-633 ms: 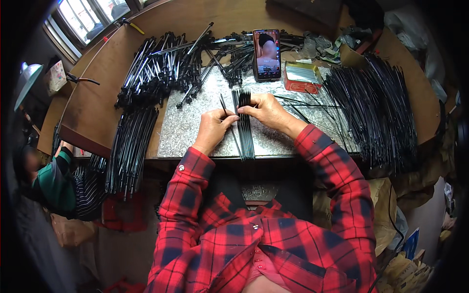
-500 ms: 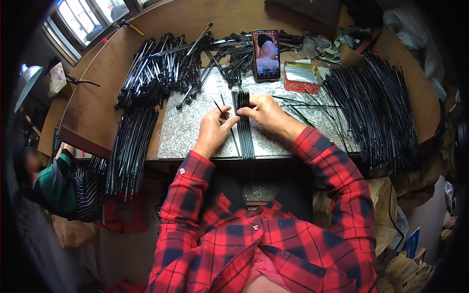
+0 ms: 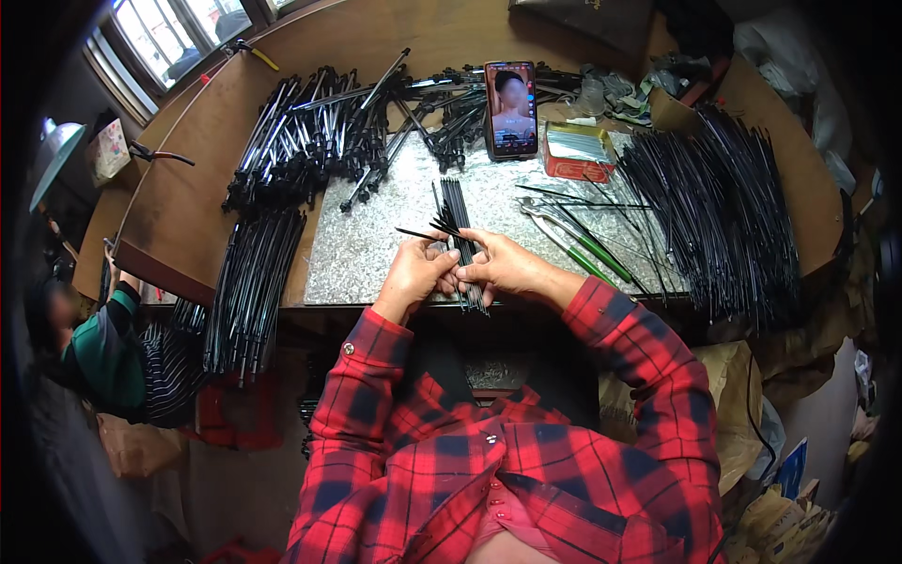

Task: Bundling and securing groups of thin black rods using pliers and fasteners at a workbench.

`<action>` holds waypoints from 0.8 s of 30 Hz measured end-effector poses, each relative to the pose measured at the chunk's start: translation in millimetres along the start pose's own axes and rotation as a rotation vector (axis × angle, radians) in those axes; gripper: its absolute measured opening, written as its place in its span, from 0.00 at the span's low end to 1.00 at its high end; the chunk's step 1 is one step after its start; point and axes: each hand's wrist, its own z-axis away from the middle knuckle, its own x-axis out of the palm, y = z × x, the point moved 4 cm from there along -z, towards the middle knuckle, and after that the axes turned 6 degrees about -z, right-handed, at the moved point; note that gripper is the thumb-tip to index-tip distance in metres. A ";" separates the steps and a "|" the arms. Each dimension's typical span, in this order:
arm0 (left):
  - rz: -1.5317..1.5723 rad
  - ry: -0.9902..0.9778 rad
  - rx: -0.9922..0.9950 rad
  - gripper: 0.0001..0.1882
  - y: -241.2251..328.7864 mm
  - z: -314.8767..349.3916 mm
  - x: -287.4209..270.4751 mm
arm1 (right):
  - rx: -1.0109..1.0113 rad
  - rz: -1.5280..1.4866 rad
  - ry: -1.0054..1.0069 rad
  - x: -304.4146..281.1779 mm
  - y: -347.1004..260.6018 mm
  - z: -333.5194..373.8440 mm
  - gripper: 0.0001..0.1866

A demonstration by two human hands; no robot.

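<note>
**2 hands pinch thin black rods at the worktop's near edge**

The left hand (image 3: 413,273) and right hand (image 3: 503,266) are close together, thumbs facing each other, at the near edge of the mottled grey worktop (image 3: 352,258). Between them is a bundle of thin black rods (image 3: 454,199), its upper part reaching away from the wearer and its lower tips showing just below the fingers.

The right hand pinches the bundle near its lower part, thumb on the near side. The left hand has its thumb and fingers closed on a few rods; 1 of these slants out to the left above the knuckles. How many rods each hand grips cannot be told.

Just right of the right hand lie pliers with green handles (image 3: 590,254) and some scattered rods. Farther right is a large heap of black rods (image 3: 719,211).

Beyond the hands, a phone (image 3: 512,111) stands upright with its screen lit, and right of it sits a red tin (image 3: 569,169) holding pale slim pieces. Left of the hands and farther off is a pile of silver rods with black ends (image 3: 315,127); nearer, another stack of black rods (image 3: 252,291) hangs past the edge. Well left, a co-worker's green sleeve (image 3: 108,352) shows.
</note>
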 end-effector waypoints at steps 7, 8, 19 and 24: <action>0.010 0.015 -0.043 0.18 0.9 9.0 4.3 | -0.003 0.001 -0.053 1.6 -3.2 5.4 0.41; 0.023 0.020 -0.042 0.18 1.5 10.7 5.0 | -0.003 0.001 -0.053 1.0 -2.3 5.3 0.41; -0.011 -0.069 0.024 0.13 -6.5 10.8 5.3 | 0.012 0.032 -0.196 1.4 -8.8 13.5 0.39; -0.028 -0.053 0.032 0.13 -11.1 5.9 13.4 | 0.006 0.049 -0.169 3.1 -8.4 13.7 0.40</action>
